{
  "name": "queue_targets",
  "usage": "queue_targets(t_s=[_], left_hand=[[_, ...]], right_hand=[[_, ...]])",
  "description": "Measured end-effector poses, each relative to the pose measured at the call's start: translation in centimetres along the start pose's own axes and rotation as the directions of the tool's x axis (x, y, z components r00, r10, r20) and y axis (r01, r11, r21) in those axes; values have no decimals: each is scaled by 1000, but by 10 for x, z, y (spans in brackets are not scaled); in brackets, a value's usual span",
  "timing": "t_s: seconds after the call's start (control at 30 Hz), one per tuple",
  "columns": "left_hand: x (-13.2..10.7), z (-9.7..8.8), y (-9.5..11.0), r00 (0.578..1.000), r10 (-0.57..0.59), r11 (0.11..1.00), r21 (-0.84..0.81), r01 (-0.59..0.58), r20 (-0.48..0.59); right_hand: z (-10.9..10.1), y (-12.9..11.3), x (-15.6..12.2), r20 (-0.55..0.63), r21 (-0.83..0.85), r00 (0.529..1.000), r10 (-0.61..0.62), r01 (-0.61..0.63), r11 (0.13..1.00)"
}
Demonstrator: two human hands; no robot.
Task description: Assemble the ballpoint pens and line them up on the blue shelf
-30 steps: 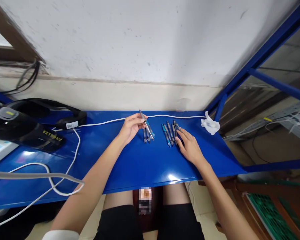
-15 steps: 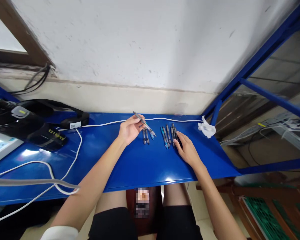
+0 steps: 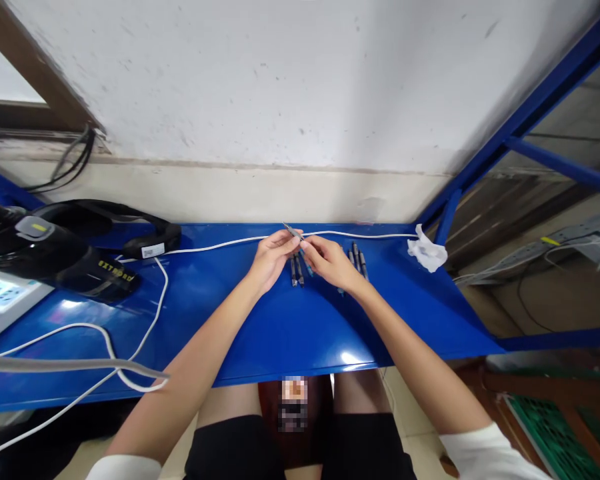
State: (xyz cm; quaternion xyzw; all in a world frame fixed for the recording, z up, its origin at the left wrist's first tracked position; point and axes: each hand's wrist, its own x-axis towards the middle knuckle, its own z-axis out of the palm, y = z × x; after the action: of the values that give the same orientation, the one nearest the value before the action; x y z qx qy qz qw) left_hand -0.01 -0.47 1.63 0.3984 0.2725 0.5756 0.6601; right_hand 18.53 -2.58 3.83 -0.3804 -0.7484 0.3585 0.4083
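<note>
A slim grey pen (image 3: 291, 229) is held above the blue table, its pointed end up and to the left. My left hand (image 3: 271, 260) is closed round it. My right hand (image 3: 333, 263) meets the left and pinches the pen's lower end, which the fingers mostly hide. Right below the hands lie a few dark pens (image 3: 297, 272), one with a blue part, partly covered. To the right of my right hand rests another group of dark pens (image 3: 359, 259), some of it hidden behind that hand.
White cables cross the blue table (image 3: 290, 333). On the left are a black vacuum-like device (image 3: 55, 250), a black headset-like strap (image 3: 153, 241) and a white power strip (image 3: 10, 300). A crumpled white tissue (image 3: 427, 249) lies at the right, near the blue frame (image 3: 447, 217).
My right hand has left the right-hand pens and moved left to the pen in my left hand, closing on its lower end. The view has shifted slightly.
</note>
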Motion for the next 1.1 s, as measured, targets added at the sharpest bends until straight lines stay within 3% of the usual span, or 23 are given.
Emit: queue_targets(t_s=[0.13,0.37,0.87,0.93,1.1], left_hand=[[7,-9,4,994,76,997,-13,-77,-77],[10,-13,-2,993,114,993,6,-114,-35],[9,-14,-4,936,229,956,241,-165,-268],[7,-11,-4,944,210,965,210,-158,-253],[1,-4,1,988,124,982,151,-109,-94]], right_hand=[[25,18,31,-110,-84,991,-80,71,994],[33,42,13,-134,-314,988,-75,29,949],[31,35,6,-127,-216,991,-35,7,976],[30,35,6,-125,-245,991,-47,15,969],[29,36,6,-141,-294,987,-78,34,955]])
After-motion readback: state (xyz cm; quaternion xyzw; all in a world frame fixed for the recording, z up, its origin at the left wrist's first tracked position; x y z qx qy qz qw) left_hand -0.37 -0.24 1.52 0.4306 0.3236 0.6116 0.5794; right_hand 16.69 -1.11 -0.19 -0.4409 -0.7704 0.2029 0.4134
